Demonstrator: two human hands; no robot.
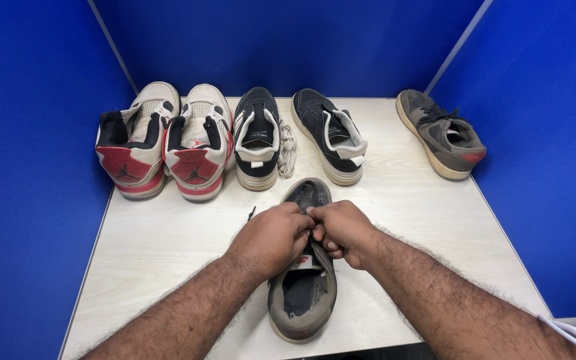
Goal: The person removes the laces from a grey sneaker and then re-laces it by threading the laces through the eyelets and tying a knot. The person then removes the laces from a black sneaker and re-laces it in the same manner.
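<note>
Directly under both sets of fingers: grey sneaker (301, 293) on worktop (155, 247), long axis running away from person, heel nearest | left hand (271, 239) and right hand (343, 231) equally near, fingers pinched together at the tongue, black lace tip (251, 213) just left.

I have one view only, from the head camera; it sits above the near edge of the worktop (435, 213) and looks steeply down and forward toward the blue partition walls (288, 40) at the far side. It is close; both forearms enter from the bottom edge, and the whole worktop fits in frame.
</note>
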